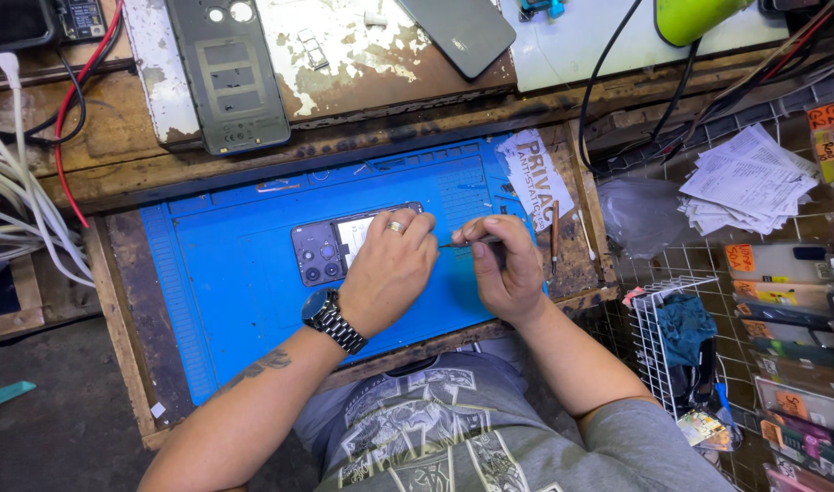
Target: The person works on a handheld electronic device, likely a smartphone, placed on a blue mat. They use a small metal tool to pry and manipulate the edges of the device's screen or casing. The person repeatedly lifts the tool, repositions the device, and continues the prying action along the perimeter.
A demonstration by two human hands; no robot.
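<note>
Head view: the left hand (391, 269) lies flat, fingers pressed on an opened phone (330, 248) on the blue mat (226, 301); the right hand (506, 264) pinches a thin tool (467, 243), tip toward the phone. The phone looks light, stiff and fragile inside; best held by its edges.

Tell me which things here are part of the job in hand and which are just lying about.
In use:
left hand, pressing on the opened phone
right hand, holding a thin tool
blue mat under the phone

Lying about:
grey phone back cover
dark phone
stack of papers
white cables
green lamp
</note>
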